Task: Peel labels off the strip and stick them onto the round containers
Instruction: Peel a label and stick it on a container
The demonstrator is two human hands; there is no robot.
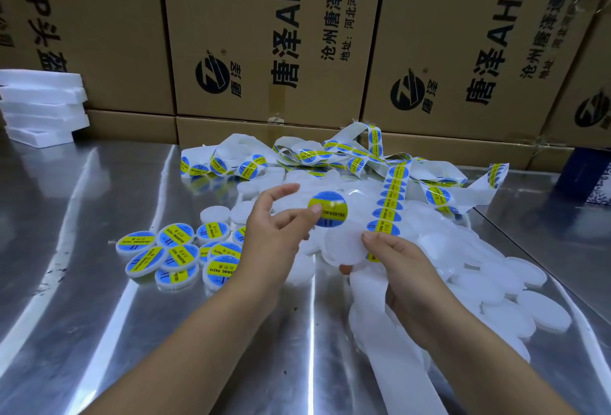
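The left hand point(277, 226) is carrying a freshly peeled label point(327, 209), pinched at its thumb tip, just above the desk point(82, 282). The right hand point(406, 269) is gripping the strip point(391, 206) together with a blank container point(344, 246), thumb pressing on top. The sticking step seems to be starting: next the label is needing centring over that lid, then pressing flat. Labelled containers point(175, 249) are lying to the left, and blank ones point(496, 282) are piling up to the right.
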